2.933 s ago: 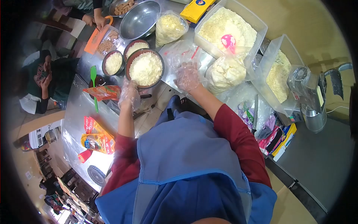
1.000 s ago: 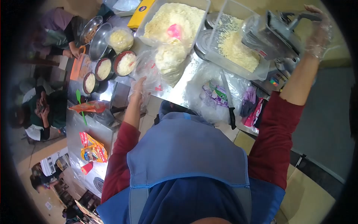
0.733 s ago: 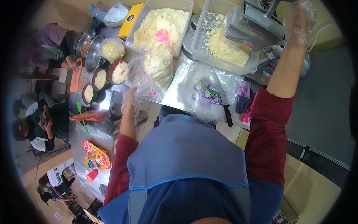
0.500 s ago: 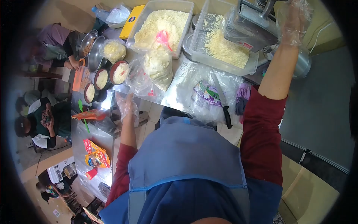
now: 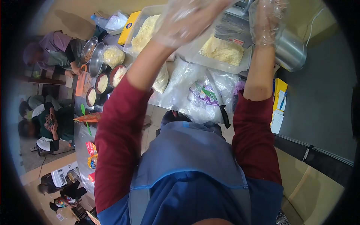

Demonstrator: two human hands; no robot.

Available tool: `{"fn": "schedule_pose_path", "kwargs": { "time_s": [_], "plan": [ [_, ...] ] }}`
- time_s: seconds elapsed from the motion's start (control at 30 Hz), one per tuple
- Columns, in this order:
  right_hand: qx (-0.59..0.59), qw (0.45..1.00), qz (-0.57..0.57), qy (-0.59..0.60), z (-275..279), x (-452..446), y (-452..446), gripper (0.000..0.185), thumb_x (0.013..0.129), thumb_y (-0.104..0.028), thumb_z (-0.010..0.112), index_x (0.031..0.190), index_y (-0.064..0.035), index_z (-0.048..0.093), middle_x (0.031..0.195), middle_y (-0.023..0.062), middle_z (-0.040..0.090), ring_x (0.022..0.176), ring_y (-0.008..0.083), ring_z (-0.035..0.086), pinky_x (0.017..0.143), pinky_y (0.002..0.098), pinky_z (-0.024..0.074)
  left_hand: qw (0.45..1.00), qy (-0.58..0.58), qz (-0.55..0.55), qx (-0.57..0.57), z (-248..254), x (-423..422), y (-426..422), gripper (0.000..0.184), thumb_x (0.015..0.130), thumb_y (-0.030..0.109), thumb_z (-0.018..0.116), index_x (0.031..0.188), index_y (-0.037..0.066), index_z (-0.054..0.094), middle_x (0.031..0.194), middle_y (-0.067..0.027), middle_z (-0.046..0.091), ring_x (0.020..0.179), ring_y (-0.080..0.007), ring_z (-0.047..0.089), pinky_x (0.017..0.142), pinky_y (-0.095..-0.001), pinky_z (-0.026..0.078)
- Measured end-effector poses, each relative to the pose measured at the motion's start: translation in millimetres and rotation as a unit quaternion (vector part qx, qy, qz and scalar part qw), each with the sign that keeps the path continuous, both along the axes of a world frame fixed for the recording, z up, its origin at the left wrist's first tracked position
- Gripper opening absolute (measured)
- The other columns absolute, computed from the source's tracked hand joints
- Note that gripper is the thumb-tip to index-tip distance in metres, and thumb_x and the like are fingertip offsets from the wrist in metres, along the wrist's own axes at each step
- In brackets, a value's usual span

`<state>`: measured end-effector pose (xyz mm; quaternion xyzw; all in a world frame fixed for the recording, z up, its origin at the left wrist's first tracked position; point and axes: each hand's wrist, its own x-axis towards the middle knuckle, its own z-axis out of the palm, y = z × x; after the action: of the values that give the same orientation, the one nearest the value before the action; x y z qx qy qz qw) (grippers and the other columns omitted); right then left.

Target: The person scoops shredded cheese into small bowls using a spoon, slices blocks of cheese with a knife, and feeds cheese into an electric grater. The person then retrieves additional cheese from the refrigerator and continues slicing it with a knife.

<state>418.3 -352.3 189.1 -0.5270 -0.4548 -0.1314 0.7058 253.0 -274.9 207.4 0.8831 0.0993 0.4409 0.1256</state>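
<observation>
My left hand, in a clear plastic glove, stretches across to the top of the view. It is blurred, and its fingertips run out of frame beside a grey metal machine. My right hand, gloved too, is raised at the machine's right side near its metal lever; whether it touches the lever I cannot tell. Below the machine, pale yellow shreds that look like grated cheese lie in a clear plastic tub. A second tub of shreds is partly hidden behind my left forearm.
A black-handled knife lies on plastic wrapping at the table's front edge. Bowls of shreds, a filled plastic bag and steel bowls stand at left. A metal pot is at right. Other people sit at far left.
My left hand has swung up from beside the table's front edge to the machine. My right hand has shifted slightly left and down in view. The camera view has moved a little.
</observation>
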Motion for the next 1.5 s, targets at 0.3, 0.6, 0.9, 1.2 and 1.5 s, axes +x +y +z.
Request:
{"fn": "schedule_pose_path", "kwargs": {
  "time_s": [0.3, 0.6, 0.9, 1.2, 1.5],
  "plan": [
    [-0.052, 0.986, -0.156, -0.034, -49, 30, 13, 0.034, 0.098, -0.032, 0.046, 0.111, -0.0007, 0.05, 0.105, 0.0128, 0.058, 0.093, 0.0251, 0.058, 0.085, 0.0374, 0.0453, 0.98, 0.1, -0.119, -0.122, 42, 90, -39, 0.034, 0.086, 0.028, 0.055, 0.075, -0.003, 0.064, 0.076, -0.0253, 0.061, 0.077, -0.0384, 0.06, 0.074, -0.0458, 0.046],
    [-0.01, 0.996, -0.092, -0.014, -51, 11, 3, 0.03, 0.097, -0.03, 0.046, 0.105, -0.001, 0.051, 0.099, 0.0124, 0.058, 0.092, 0.0254, 0.058, 0.086, 0.0383, 0.0453, 0.98, -0.085, -0.173, -0.044, -2, 93, -33, 0.022, 0.083, 0.019, 0.056, 0.081, 0.0, 0.066, 0.082, -0.0198, 0.063, 0.081, -0.037, 0.06, 0.073, -0.0438, 0.047],
    [-0.008, 0.997, -0.082, -0.014, -54, 6, -3, 0.028, 0.096, -0.028, 0.047, 0.099, -0.0012, 0.053, 0.094, 0.0119, 0.058, 0.091, 0.0257, 0.059, 0.087, 0.0392, 0.0452, 0.977, -0.104, -0.181, -0.048, -14, 87, -39, 0.017, 0.082, 0.017, 0.057, 0.084, 0.002, 0.063, 0.082, -0.0166, 0.061, 0.078, -0.034, 0.06, 0.07, -0.0411, 0.047],
    [-0.006, 0.997, -0.075, -0.018, -61, -1, -4, 0.026, 0.095, -0.026, 0.048, 0.092, -0.0014, 0.054, 0.088, 0.0115, 0.058, 0.09, 0.0259, 0.06, 0.088, 0.0401, 0.0451, 0.947, -0.186, -0.254, -0.059, -38, 93, -41, 0.008, 0.082, 0.009, 0.059, 0.085, 0.002, 0.061, 0.086, -0.0156, 0.062, 0.082, -0.035, 0.06, 0.075, -0.0414, 0.047],
    [0.003, 0.997, -0.072, -0.028, -69, -5, -9, 0.025, 0.094, -0.025, 0.049, 0.086, -0.0017, 0.056, 0.082, 0.011, 0.058, 0.089, 0.0262, 0.06, 0.088, 0.041, 0.045, 0.978, -0.127, -0.156, -0.048, -59, 88, -42, 0.025, 0.082, 0.024, 0.061, 0.095, 0.003, 0.066, 0.098, -0.0143, 0.065, 0.094, -0.0348, 0.061, 0.097, -0.0443, 0.041]
  ]
}}
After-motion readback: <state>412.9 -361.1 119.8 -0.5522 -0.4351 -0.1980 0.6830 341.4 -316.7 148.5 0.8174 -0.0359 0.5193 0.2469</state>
